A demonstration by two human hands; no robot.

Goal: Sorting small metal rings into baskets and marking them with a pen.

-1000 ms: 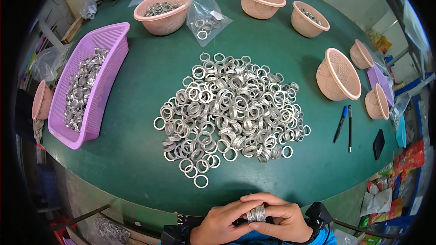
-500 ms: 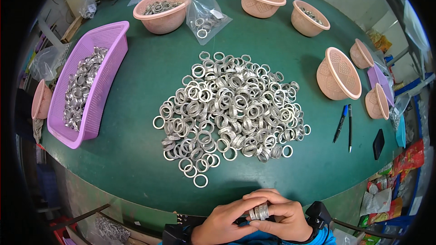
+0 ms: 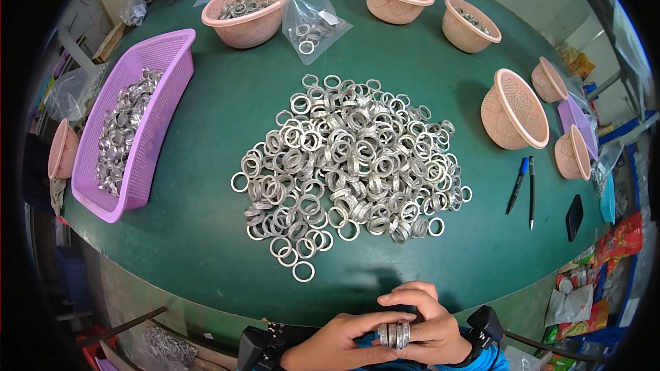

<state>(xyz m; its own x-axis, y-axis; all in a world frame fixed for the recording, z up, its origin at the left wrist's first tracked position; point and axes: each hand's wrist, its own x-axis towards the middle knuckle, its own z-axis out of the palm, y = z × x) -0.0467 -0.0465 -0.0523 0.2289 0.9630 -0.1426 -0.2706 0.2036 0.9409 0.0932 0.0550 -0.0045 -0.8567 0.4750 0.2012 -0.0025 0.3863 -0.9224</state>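
Note:
Close to the table's near edge, my two hands meet around a short stack of silver metal rings (image 3: 394, 335). My left hand (image 3: 344, 341) is closed on the stack from the left, fingers above and thumb below. From the right, my right hand (image 3: 434, 330) grips the same rings, with its index finger lifted and bent over them. The rings stand side by side on edge, their patterned outer bands showing. Ahead of my hands lies a wide heap of similar loose rings (image 3: 357, 158) on the green table (image 3: 213, 254).
At the left stands a purple basket (image 3: 165, 117) of metal pieces. A pink basket (image 3: 247, 36) and a clear bag (image 3: 313, 14), both with rings, sit at the back. More pink baskets (image 3: 512, 113) line the right, near two pens (image 3: 531, 192) and a black flat object (image 3: 574, 218).
My right fingers have lifted and spread away from the left fingertips. The ring stack has tilted more upright and shifted slightly lower between my hands.

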